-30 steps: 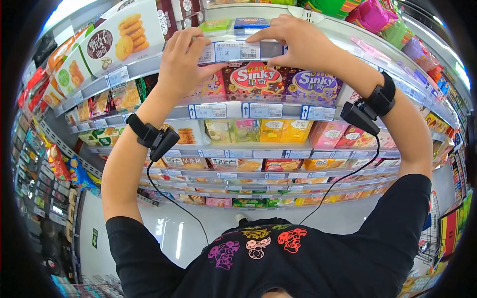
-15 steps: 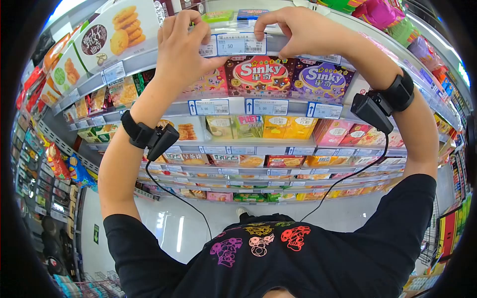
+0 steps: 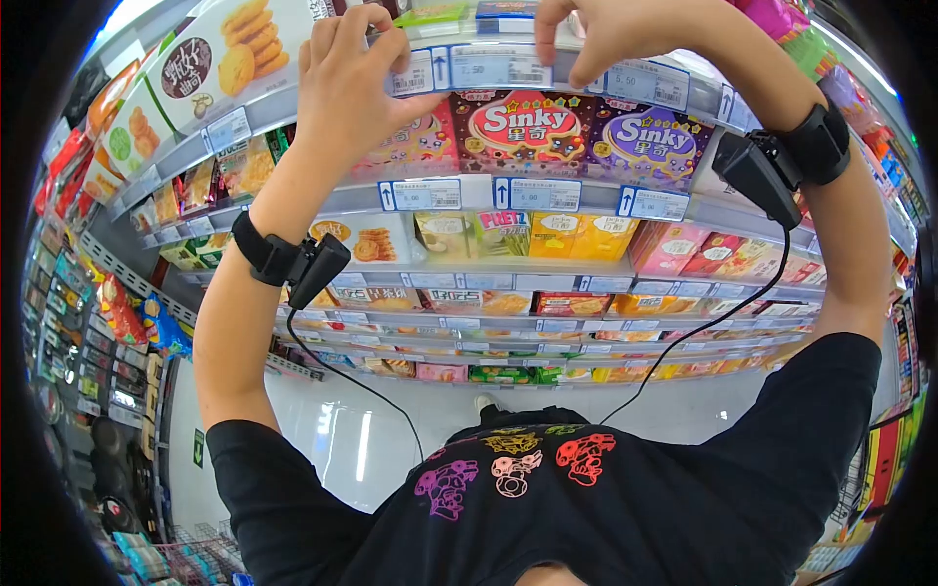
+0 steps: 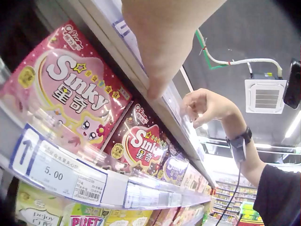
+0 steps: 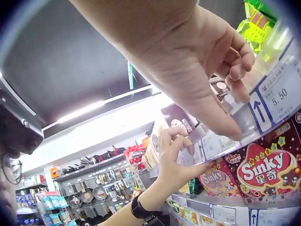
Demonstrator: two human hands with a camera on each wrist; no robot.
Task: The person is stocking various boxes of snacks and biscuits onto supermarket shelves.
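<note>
My left hand [image 3: 357, 93] is at the upper shelf's price-label strip [image 3: 415, 73], fingers curled over its top edge and thumb stretched along its underside. At the right end of the 7.50 price label [image 3: 493, 66], my right hand [image 3: 625, 29] curves index finger and thumb round the strip. In the right wrist view the right thumb lies against the strip's front, by the 5.50 label [image 5: 280, 96]. The left wrist view shows the left thumb on the strip's lower edge, its other fingers hidden. Red Sinky boxes [image 3: 523, 132] and a purple Sinky box [image 3: 650, 142] stand just below.
A green pack [image 3: 430, 15] and a blue pack [image 3: 508, 12] lie on the upper shelf behind the strip. White cookie boxes [image 3: 210, 59] stand at the left. More shelves of biscuit boxes [image 3: 576, 234] run below, and a cable [image 3: 366, 376] hangs from each wrist camera.
The right hand has shifted right along the strip, widening the gap between the hands. Its index finger has bent downward. The left hand stays at nearly the same spot.
</note>
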